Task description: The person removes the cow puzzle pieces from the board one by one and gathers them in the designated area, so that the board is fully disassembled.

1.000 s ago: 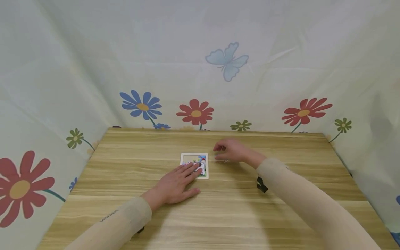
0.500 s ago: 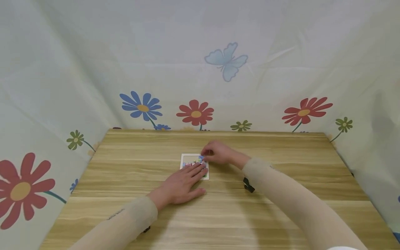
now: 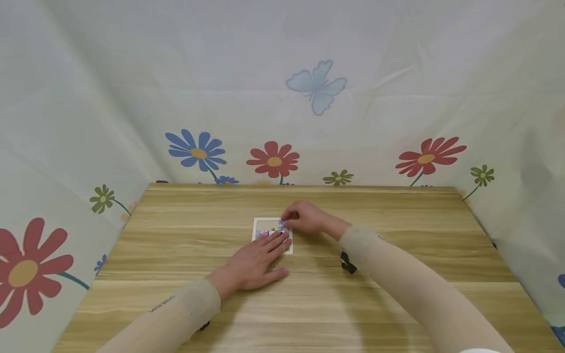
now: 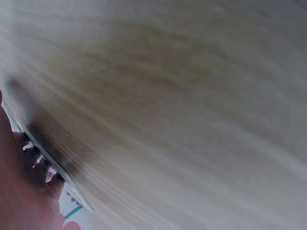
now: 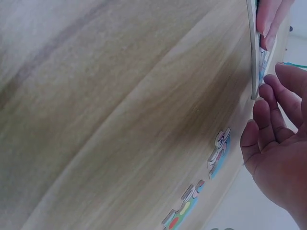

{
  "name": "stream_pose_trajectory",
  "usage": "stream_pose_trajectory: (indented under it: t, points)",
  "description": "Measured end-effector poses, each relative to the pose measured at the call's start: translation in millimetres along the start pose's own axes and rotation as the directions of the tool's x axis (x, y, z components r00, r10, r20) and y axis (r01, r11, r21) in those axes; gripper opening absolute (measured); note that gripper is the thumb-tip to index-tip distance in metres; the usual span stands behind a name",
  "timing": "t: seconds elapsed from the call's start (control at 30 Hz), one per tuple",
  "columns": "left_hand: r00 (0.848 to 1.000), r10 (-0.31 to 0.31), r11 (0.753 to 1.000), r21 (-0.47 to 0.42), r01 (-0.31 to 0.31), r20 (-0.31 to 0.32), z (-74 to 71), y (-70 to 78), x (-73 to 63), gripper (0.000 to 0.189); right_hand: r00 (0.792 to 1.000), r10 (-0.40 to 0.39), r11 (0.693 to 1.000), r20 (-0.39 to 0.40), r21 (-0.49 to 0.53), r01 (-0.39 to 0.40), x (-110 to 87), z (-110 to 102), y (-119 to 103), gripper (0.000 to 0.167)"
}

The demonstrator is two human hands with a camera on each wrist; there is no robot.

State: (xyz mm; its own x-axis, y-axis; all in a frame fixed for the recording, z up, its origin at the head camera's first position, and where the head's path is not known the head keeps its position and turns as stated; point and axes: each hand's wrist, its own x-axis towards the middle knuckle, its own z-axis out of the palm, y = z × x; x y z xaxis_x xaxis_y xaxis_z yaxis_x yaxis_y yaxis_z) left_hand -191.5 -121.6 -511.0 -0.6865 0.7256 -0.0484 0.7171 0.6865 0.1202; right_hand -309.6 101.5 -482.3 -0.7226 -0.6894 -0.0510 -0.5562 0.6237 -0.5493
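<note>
A small jigsaw puzzle in a white frame (image 3: pixel 259 220) lies on the wooden table, its colourful picture partly covered. My left hand (image 3: pixel 251 264) rests across its lower part with straight fingers and the thumb spread. At the upper right corner is my right hand (image 3: pixel 308 217), fingers bent and thumb and index tips close together at a blue part of the picture. Whether they pinch a piece is hidden. In the right wrist view, the right fingertips meet the corner of the frame (image 5: pixel 254 57). The left wrist view catches only the frame's thin edge (image 4: pixel 62 177) beside the left hand.
Loose jigsaw pieces (image 5: pixel 218 151) lie on the table near the right hand in the right wrist view; the head view does not show them. Behind the wooden table (image 3: pixel 212 201) hangs a pale curtain (image 3: pixel 229 88) printed with flowers and a butterfly.
My right hand has moved left, from beside the puzzle to its upper right corner, and its thumb and finger have drawn together. The left hand has slid slightly right over the picture.
</note>
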Motion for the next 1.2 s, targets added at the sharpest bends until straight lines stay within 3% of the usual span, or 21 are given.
stream_pose_trajectory:
  t: [0.4, 0.77, 0.97, 1.2]
  points:
    - [1.0, 0.01, 1.0, -0.013, -0.011, -0.014, 2.2, 0.4, 1.5, 0.08, 1.0, 0.031, 0.999, -0.005, 0.043, -0.03, -0.1, -2, 3, 0.016]
    - [1.0, 0.0, 1.0, 0.009, 0.0, 0.0, -0.9, 2.1, 3.4, 0.08, 0.998, -0.029, 0.999, -0.059, 0.036, 0.031, -0.6, -5, 0, 0.007]
    - [1.0, 0.003, 1.0, 0.006, -0.003, -0.01, -0.1, 1.8, 2.1, 0.079, 0.998, 0.004, 0.994, -0.07, 0.113, 0.004, -1.7, -5, 0, 0.004]
    - [1.0, -0.002, 1.0, -0.01, 0.001, -0.017, 1.0, 0.7, 0.1, 0.079, 0.995, 0.002, 0.964, -0.095, 0.264, 0.023, -14.6, -19, 9, 0.007]
